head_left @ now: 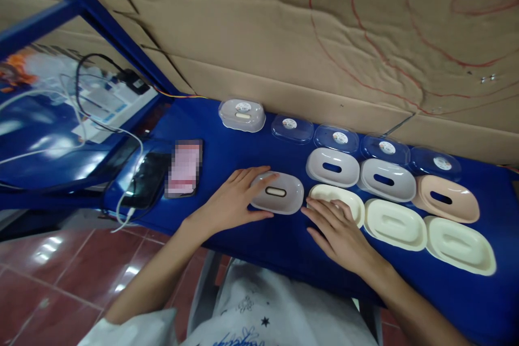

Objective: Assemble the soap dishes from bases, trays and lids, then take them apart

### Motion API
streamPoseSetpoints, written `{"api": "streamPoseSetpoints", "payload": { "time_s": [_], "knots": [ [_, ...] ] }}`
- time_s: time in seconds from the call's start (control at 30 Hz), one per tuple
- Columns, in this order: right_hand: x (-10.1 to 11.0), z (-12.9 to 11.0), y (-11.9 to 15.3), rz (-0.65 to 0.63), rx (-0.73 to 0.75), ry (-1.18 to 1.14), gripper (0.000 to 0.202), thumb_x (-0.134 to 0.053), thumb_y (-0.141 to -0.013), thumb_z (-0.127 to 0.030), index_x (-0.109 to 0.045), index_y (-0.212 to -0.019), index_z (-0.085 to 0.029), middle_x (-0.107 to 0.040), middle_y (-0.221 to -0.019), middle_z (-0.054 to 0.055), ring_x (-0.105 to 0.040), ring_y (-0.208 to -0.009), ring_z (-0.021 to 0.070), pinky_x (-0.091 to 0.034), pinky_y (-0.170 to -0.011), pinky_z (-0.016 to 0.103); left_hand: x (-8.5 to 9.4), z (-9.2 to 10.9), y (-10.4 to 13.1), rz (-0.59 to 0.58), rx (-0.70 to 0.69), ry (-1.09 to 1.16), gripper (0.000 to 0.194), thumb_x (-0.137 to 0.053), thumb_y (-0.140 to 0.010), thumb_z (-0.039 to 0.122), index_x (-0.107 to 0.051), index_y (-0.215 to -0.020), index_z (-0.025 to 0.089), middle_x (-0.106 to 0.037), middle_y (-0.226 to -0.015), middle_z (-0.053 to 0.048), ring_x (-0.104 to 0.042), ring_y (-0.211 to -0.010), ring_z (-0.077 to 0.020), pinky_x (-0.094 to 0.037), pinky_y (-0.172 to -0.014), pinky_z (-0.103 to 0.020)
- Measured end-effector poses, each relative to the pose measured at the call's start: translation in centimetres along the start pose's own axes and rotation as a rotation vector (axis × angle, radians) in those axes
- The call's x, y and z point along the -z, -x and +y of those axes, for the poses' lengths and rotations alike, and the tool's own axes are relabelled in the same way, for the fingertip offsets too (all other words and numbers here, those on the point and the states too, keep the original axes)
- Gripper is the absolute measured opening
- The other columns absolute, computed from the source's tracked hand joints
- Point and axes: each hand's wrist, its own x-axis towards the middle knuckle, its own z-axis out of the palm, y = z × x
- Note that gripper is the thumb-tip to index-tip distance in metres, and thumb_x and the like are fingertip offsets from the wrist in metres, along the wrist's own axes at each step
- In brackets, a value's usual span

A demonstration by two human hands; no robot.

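Note:
A grey oval dish [287, 186] with a cream piece showing in its slot lies on the blue table. My left hand [237, 197] is at its left side, thumb and fingers spread around the end, one finger over the rim. My right hand [334, 227] lies with fingers apart over the left cream dish [354, 205], its fingertips near the grey dish's right end. Farther right are two more cream dishes [395, 235] [458, 257]. Behind them stand two grey slotted dishes [348, 173] [403, 189] and a peach slotted dish [466, 203].
Clear lids with round stickers [300, 136] line the back beside a covered grey dish [253, 120]. A phone [184, 167], a black device [150, 178] and white cables lie left. Cardboard [259, 27] walls the back; a blue frame bar [40, 24] crosses the upper left.

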Motion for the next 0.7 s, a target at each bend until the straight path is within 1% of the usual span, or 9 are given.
{"api": "streamPoseSetpoints", "payload": {
  "time_s": [0.17, 0.23, 0.3, 0.37, 0.47, 0.53, 0.6, 0.63, 0.7],
  "knots": [
    [0.0, 0.0, 0.0, 0.021, -0.001, -0.007, 0.035, -0.052, -0.111, -0.025, -0.066, -0.143, -0.021, -0.066, -0.154, 0.011, -0.061, -0.141, 0.0273, -0.038, -0.117, 0.049, -0.4, -0.1, 0.1, -0.034, 0.006, -0.007, 0.090, -0.079, -0.094, 0.057, -0.036, -0.168, 0.030, -0.048, -0.168, -0.017, -0.050, -0.151, -0.0393, -0.043, -0.122, -0.058],
    [0.0, 0.0, 0.0, 0.020, 0.001, -0.006, 0.034, -0.053, -0.111, -0.024, -0.068, -0.141, -0.021, -0.067, -0.153, 0.011, -0.061, -0.140, 0.0278, -0.038, -0.117, 0.049, 0.2, -0.1, -0.1, -0.038, -0.001, -0.005, 0.093, -0.078, -0.093, 0.062, -0.035, -0.169, 0.031, -0.048, -0.167, -0.016, -0.050, -0.150, -0.0397, -0.042, -0.123, -0.059],
    [0.0, 0.0, 0.0, 0.028, 0.007, -0.006, 0.034, -0.053, -0.111, -0.024, -0.068, -0.140, -0.020, -0.067, -0.153, 0.012, -0.061, -0.140, 0.0281, -0.038, -0.117, 0.049, 1.3, -0.2, -1.1, -0.017, -0.010, 0.001, 0.090, -0.073, -0.096, 0.065, -0.034, -0.169, 0.031, -0.048, -0.167, -0.016, -0.050, -0.151, -0.0391, -0.042, -0.123, -0.058],
    [0.0, 0.0, 0.0, 0.035, 0.012, -0.012, 0.033, -0.053, -0.111, -0.025, -0.068, -0.141, -0.019, -0.067, -0.153, 0.012, -0.061, -0.141, 0.0279, -0.038, -0.116, 0.050, 2.3, -0.6, -3.2, 0.029, -0.019, 0.010, 0.080, -0.065, -0.103, 0.061, -0.035, -0.169, 0.029, -0.049, -0.166, -0.016, -0.049, -0.152, -0.0369, -0.043, -0.123, -0.056],
    [0.0, 0.0, 0.0, 0.028, 0.017, -0.020, 0.033, -0.053, -0.112, -0.025, -0.067, -0.141, -0.019, -0.067, -0.153, 0.011, -0.061, -0.141, 0.0275, -0.038, -0.116, 0.050, 2.7, -1.9, -8.1, 0.097, -0.032, -0.014, 0.069, -0.060, -0.108, 0.049, -0.037, -0.168, 0.024, -0.045, -0.169, -0.018, -0.045, -0.156, -0.0353, -0.040, -0.126, -0.055],
    [0.1, 0.0, 0.1, 0.024, 0.020, -0.018, 0.033, -0.052, -0.112, -0.026, -0.067, -0.141, -0.020, -0.066, -0.153, 0.011, -0.061, -0.140, 0.0275, -0.038, -0.116, 0.050, 2.2, -2.9, -11.6, 0.074, -0.018, -0.085, 0.066, -0.059, -0.109, 0.041, -0.038, -0.167, 0.018, -0.038, -0.173, -0.021, -0.038, -0.160, -0.0378, -0.036, -0.128, -0.058],
    [0.1, 0.1, 0.1, 0.026, 0.021, -0.009, 0.033, -0.051, -0.113, -0.026, -0.067, -0.141, -0.020, -0.066, -0.153, 0.011, -0.060, -0.141, 0.0275, -0.039, -0.116, 0.050, 1.4, -3.6, -14.4, 0.000, 0.015, -0.169, 0.071, -0.062, -0.107, 0.040, -0.037, -0.167, 0.012, -0.032, -0.175, -0.025, -0.034, -0.162, -0.0415, -0.035, -0.128, -0.059],
    [0.1, 0.1, 0.1, 0.027, 0.021, -0.005, 0.034, -0.050, -0.113, -0.026, -0.067, -0.141, -0.020, -0.066, -0.154, 0.012, -0.060, -0.141, 0.0276, -0.040, -0.116, 0.050, 0.9, -3.7, -15.3, -0.021, 0.034, -0.203, 0.071, -0.063, -0.106, 0.039, -0.037, -0.167, 0.011, -0.032, -0.175, -0.025, -0.034, -0.161, -0.0424, -0.036, -0.127, -0.059],
    [0.1, 0.1, 0.2, 0.027, 0.018, 0.002, 0.034, -0.050, -0.113, -0.026, -0.067, -0.142, -0.020, -0.066, -0.154, 0.011, -0.059, -0.142, 0.0280, -0.041, -0.115, 0.050, 0.3, -3.8, -16.2, -0.031, 0.054, -0.250, 0.072, -0.065, -0.104, 0.040, -0.041, -0.165, 0.010, -0.039, -0.170, -0.026, -0.040, -0.156, -0.0436, -0.038, -0.124, -0.059]
  ]
}}
